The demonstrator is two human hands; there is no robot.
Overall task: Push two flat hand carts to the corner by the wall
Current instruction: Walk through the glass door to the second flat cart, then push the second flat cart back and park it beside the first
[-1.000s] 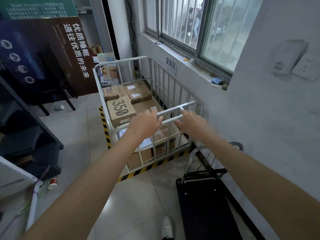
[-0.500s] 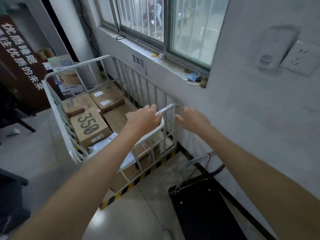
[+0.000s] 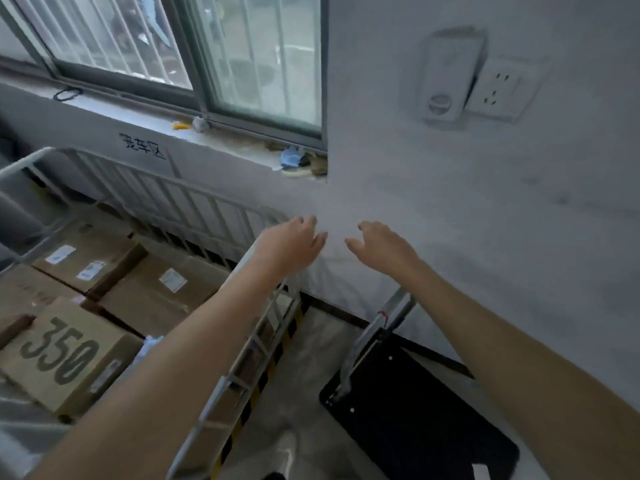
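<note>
Both grips are seen open and empty: the left hand (image 3: 292,242) and the right hand (image 3: 382,245) are held out with fingers loosely spread, nothing grasped. The left hand is placed just above the top rail of the white cage cart (image 3: 194,206), near its corner by the wall (image 3: 450,209); contact with the rail cannot be told. The right hand is held in the air in front of the wall, apart from everything. Both forearms are stretched forward, roughly parallel, palms down.

A flat hand cart (image 3: 415,420) is seen on the floor (image 3: 308,344) below the right forearm: black deck, grey metal handle (image 3: 377,327) tilted, close to the wall's dark skirting. Only one flat cart is made out. Cardboard boxes, one marked 350 (image 3: 59,355), are packed in the cage cart. A window (image 3: 194,50) and a socket (image 3: 495,88) are set in the wall above.
</note>
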